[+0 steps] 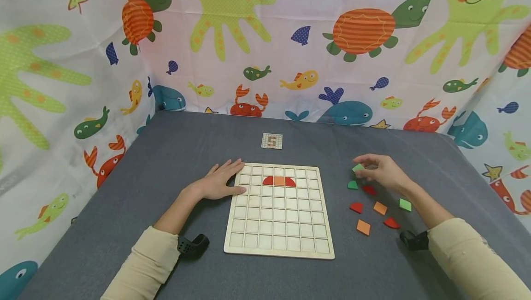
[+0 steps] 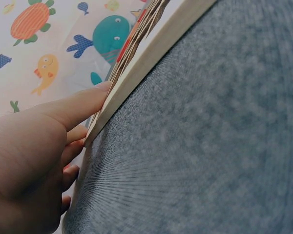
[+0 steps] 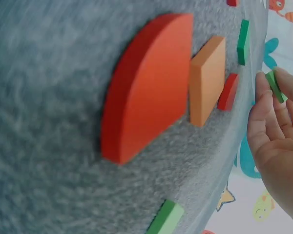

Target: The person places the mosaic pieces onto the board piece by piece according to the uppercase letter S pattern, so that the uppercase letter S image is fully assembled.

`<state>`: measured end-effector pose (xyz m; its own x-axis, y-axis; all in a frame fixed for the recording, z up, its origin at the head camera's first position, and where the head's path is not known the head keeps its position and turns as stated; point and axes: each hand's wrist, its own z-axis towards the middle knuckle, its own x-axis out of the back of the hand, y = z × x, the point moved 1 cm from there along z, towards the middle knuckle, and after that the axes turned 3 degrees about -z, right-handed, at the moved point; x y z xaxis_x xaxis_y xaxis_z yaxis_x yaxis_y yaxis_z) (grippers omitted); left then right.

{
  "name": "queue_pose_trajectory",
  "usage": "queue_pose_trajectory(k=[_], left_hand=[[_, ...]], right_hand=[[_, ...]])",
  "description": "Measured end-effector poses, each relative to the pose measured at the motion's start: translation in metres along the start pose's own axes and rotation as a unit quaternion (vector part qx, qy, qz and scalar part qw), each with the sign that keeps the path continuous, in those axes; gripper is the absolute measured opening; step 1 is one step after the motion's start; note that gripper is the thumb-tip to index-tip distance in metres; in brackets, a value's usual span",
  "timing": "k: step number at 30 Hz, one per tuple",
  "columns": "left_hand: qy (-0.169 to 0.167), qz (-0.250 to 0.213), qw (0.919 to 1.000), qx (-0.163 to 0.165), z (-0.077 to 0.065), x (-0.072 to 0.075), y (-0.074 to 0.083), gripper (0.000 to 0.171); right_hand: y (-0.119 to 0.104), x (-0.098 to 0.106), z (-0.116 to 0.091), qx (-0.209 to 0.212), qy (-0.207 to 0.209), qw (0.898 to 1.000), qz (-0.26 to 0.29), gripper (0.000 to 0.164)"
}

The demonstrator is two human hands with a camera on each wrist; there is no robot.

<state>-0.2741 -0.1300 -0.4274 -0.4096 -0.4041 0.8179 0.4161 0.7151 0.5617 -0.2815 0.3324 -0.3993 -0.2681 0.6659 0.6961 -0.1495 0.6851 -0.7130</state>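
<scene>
A wooden grid board (image 1: 278,231) lies on the grey table, with two red quarter-circle pieces and an orange square (image 1: 279,180) between them set in its second row. My left hand (image 1: 217,182) rests at the board's upper left corner, fingers extended, thumb on the edge; the left wrist view shows the thumb touching the frame. Right of the board, my right hand (image 1: 381,171) pinches a light green piece (image 3: 276,87) between thumb and fingers, above the table. Below that hand lie a dark green piece (image 1: 352,185) and a red quarter-circle (image 1: 369,190).
More loose pieces lie right of the board: orange squares (image 1: 363,227), red quarter-circles (image 1: 392,223) and a light green square (image 1: 405,204). A small pattern card (image 1: 272,141) lies behind the board. A cloth printed with sea animals (image 1: 249,88) hangs around the table's back and sides.
</scene>
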Motion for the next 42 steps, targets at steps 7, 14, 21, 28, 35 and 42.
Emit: queue_pose_trajectory(k=[7,14,21,28,35,42], left_hand=[[-0.001,-0.002,1.0,-0.001,0.001,0.001,-0.001,0.08],[-0.001,0.002,1.0,0.001,0.0,0.001,0.0,0.08],[0.002,-0.002,1.0,-0.004,0.0,0.001,0.0,0.08],[0.004,-0.005,1.0,-0.007,0.0,0.002,0.001,0.08],[0.004,-0.003,1.0,-0.006,0.0,0.002,0.001,0.08],[0.002,-0.003,1.0,-0.001,0.0,0.001,0.001,0.08]], right_hand=[[-0.012,-0.007,0.004,0.0,-0.022,0.999,0.029,0.047],[-0.027,-0.016,0.007,-0.002,-0.04,0.999,0.028,0.045],[-0.041,-0.029,0.011,0.007,-0.052,0.998,0.023,0.042],[-0.055,-0.041,0.014,0.012,-0.066,0.997,0.038,0.04],[-0.068,-0.054,0.021,-0.011,-0.082,0.994,0.065,0.039],[-0.079,-0.065,0.026,-0.023,-0.065,0.997,0.036,0.035]])
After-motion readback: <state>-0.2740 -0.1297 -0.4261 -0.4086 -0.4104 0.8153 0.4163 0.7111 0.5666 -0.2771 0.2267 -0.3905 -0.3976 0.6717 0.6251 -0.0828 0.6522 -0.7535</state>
